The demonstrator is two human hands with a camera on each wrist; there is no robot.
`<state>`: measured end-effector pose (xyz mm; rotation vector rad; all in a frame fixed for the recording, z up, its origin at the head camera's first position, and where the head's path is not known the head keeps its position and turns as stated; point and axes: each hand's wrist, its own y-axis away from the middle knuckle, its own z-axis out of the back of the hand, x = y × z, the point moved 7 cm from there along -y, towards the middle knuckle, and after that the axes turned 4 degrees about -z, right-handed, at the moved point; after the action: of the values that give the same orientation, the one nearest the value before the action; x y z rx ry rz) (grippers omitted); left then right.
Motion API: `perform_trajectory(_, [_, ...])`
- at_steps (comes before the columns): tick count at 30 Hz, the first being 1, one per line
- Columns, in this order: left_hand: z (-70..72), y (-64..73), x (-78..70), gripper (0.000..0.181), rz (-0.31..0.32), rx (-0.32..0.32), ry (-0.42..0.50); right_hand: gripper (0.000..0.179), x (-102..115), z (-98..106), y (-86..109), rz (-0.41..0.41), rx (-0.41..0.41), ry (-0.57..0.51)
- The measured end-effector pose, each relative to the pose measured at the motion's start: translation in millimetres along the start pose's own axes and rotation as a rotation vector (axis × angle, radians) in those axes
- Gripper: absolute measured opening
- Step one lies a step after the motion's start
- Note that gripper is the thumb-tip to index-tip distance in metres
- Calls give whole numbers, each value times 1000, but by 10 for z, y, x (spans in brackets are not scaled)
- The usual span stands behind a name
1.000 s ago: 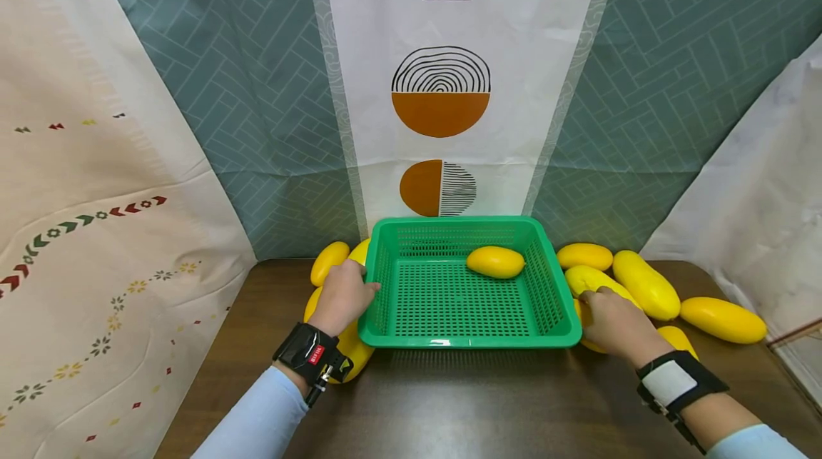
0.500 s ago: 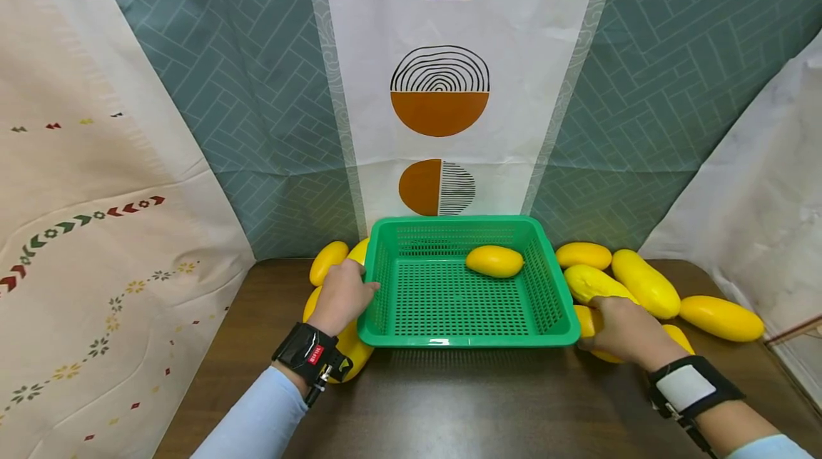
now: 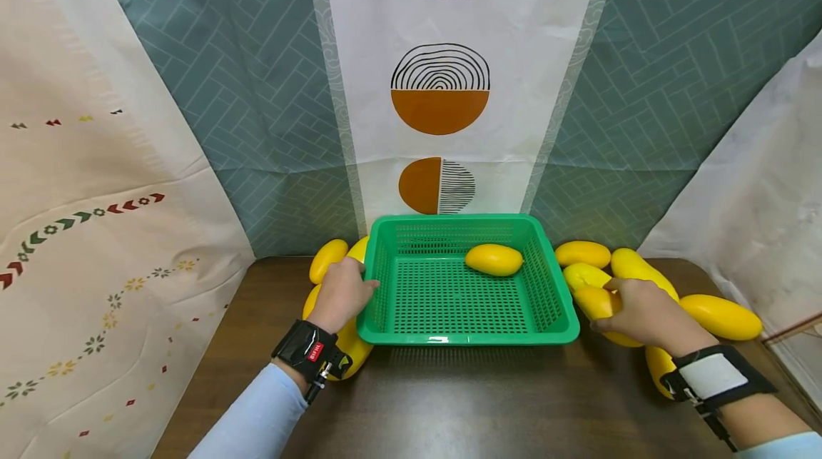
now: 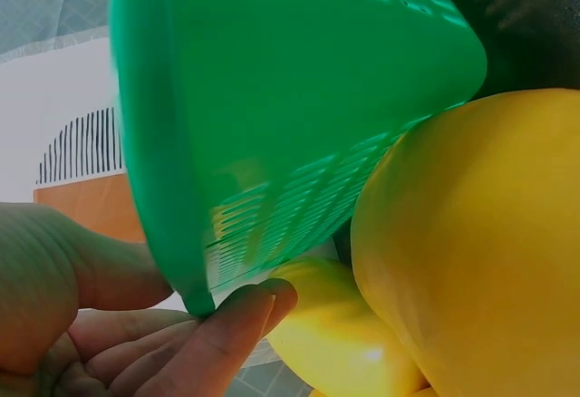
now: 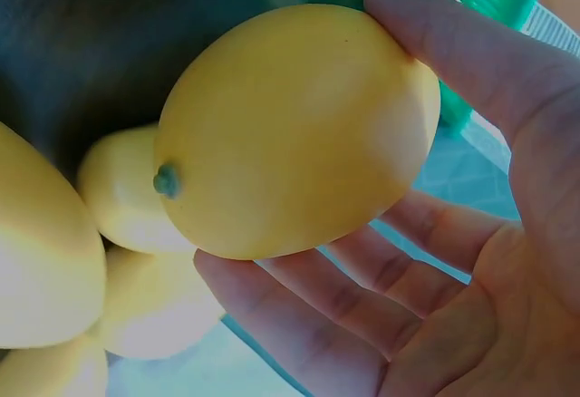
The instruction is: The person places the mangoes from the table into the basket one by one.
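Observation:
A green plastic basket (image 3: 469,339) stands mid-table, with one yellow mango (image 3: 493,260) lying towards its right rear. My left hand (image 3: 340,295) pinches the basket's left rim, thumb on one side and fingers on the other, as the left wrist view shows. To the right of the basket my right hand (image 3: 645,313) holds a smooth yellow mango (image 5: 299,134) with a small green stem nub. In the right wrist view the thumb is at its upper end and the fingers (image 5: 335,306) curve along its opposite side. Other yellow fruits lie just beyond it.
Several yellow fruits, including a long one (image 3: 721,316), crowd the table right of the basket. More, such as a small one (image 3: 329,261), lie to its left, partly behind my left hand. A patterned cloth (image 3: 276,123) hangs behind the dark table (image 3: 462,409).
My right hand has taken hold of a mango and moved it slightly up and to the right. A yellow fruit near that wrist has shifted nearer. The left hand stays on the rim.

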<state>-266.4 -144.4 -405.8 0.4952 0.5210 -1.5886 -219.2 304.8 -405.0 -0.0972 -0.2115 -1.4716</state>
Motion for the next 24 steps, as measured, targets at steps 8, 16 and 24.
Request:
perform_trajectory(8, [5, 2, -3, 28, 4, 2, -3, 66, -28, 218, -91, -16, -41, -9])
perform_trajectory(16, [13, 5, -6, 23, 5, 4, 9, 70, 136, 453, -255, 15, -113, -16])
perform_trajectory(24, [10, 9, -4, 22, 12, 6, 6, 66, 430, 600, -445, 67, -216, -38])
